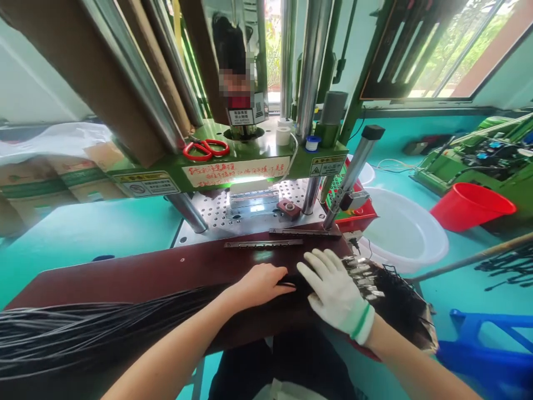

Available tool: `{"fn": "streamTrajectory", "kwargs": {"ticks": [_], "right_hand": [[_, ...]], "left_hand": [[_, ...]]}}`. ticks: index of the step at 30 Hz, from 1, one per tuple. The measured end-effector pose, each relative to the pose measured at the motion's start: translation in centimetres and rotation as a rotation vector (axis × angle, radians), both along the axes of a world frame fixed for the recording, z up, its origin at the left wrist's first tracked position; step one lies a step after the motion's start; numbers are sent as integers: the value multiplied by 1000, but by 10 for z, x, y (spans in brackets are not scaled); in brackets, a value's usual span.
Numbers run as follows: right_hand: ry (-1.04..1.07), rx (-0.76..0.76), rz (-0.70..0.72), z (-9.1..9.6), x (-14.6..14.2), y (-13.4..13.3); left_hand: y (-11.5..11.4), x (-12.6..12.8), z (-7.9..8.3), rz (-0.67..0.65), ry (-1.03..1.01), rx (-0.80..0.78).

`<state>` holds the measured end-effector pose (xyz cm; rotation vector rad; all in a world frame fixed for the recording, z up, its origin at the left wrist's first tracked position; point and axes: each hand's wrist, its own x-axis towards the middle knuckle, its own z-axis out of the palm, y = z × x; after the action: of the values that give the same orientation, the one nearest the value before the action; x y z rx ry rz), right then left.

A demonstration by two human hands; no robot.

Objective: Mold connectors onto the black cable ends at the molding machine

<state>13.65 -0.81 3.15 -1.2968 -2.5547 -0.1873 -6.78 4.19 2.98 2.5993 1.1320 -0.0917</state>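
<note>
A long bundle of thin black cables [137, 311] lies along the brown work table, running under my left forearm. My bare left hand [262, 286] curls its fingers and thumb round the dark cables near the bundle's right end; the tips stand a little apart. My right hand [335, 291], in a white knitted glove with a green cuff, lies palm down with fingers extended, beside silver metal connectors [364, 278]. Its palm hides whatever is beneath. Two narrow metal strips, one marked B [262, 244] and one marked A [303, 233], rest behind my hands.
Ahead stands a green press [250, 166] with steel columns and a perforated metal bed [212, 216]. Red-handled scissors [206, 149] lie on its crosspiece. To the right are a box of black cables [403, 305], a white tub [433, 239], a red bucket [470, 205] and a blue stool [487, 344].
</note>
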Motion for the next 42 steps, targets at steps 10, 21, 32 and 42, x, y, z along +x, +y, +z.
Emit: {"fn": "streamTrajectory", "kwargs": {"ticks": [10,21,32,42], "right_hand": [[-215,-37,-224,38,40,33],[-51,-81,297,-29,35,-8],[-96,1,288,-14,50,14],[-7,186,169,-18,32,17]], "left_hand": [[11,20,-8,322,87,165],[21,27,-13,442,41,204],[13,-21,5,381,60,155],[-43,-115,-4,651,100,338]]}}
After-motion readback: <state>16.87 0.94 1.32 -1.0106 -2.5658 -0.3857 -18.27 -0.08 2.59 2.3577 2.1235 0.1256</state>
